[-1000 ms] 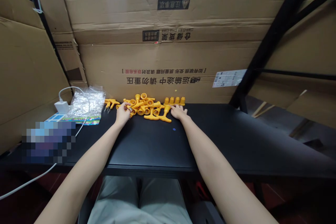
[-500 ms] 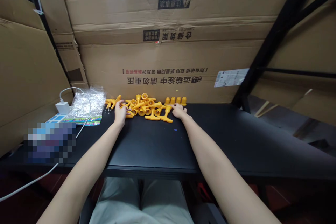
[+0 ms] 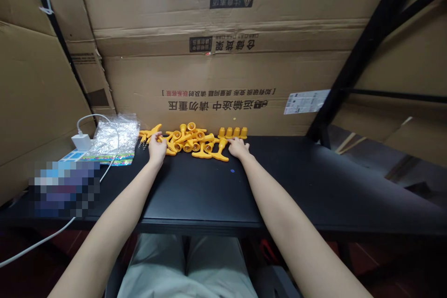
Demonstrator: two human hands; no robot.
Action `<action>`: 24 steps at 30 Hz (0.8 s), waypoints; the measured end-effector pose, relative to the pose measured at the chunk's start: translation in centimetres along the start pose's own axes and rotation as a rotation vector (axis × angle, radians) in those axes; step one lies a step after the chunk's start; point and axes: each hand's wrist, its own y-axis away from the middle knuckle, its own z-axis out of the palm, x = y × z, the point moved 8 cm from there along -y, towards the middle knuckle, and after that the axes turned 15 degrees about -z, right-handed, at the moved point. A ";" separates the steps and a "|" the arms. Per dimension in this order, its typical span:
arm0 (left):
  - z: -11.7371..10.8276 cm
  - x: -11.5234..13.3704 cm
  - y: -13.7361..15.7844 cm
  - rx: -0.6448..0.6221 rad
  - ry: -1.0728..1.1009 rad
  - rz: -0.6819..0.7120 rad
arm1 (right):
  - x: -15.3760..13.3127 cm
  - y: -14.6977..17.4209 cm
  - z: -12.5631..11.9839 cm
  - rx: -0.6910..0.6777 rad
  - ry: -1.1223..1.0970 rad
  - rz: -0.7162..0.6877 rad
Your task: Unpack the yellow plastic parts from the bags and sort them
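My left hand (image 3: 158, 149) is at the left end of a pile of yellow corkscrews (image 3: 187, 140), fingers closed around a yellow corkscrew (image 3: 155, 129) whose handle shows behind them. Bare metal spirals (image 3: 142, 141) stick out just left of that hand. Several pieces in the pile have bell-shaped sleeves facing me. My right hand (image 3: 239, 147) rests at the pile's right end with curled fingers, its fingertips beside a corkscrew with a T-shaped handle (image 3: 220, 154). What its fingers hold, if anything, is hidden. Behind it, several yellow sleeves (image 3: 236, 132) stand upright in a row.
A clear plastic bag (image 3: 115, 137) lies left of the pile, near a white charger (image 3: 81, 141) with a cable and a blurred-out object (image 3: 66, 186). Cardboard (image 3: 216, 70) walls the back of the black table (image 3: 202, 191). A black metal post (image 3: 344, 65) rises at right.
My left hand has shifted slightly left and toward me; the spiral seen at its right side earlier no longer shows there. My right hand stays in place by the sleeves.
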 end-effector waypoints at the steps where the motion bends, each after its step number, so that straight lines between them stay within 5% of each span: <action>1: -0.1 0.1 0.0 0.011 -0.035 0.022 | 0.0 0.2 0.1 -0.002 -0.011 -0.001; 9: -1.3 2.2 -0.1 0.139 -0.378 0.227 | -0.1 1.4 0.8 -0.040 -0.053 -0.015; 13: -1.9 2.1 -2.3 0.191 -0.568 0.195 | -0.4 1.8 0.8 -0.061 -0.046 -0.011; 18: -1.2 0.9 -5.6 0.109 -0.844 0.228 | -0.7 2.0 0.5 -0.077 -0.050 -0.023; 24: -0.1 -0.9 -7.7 0.017 -0.910 0.317 | -0.8 2.0 0.2 -0.054 -0.058 -0.041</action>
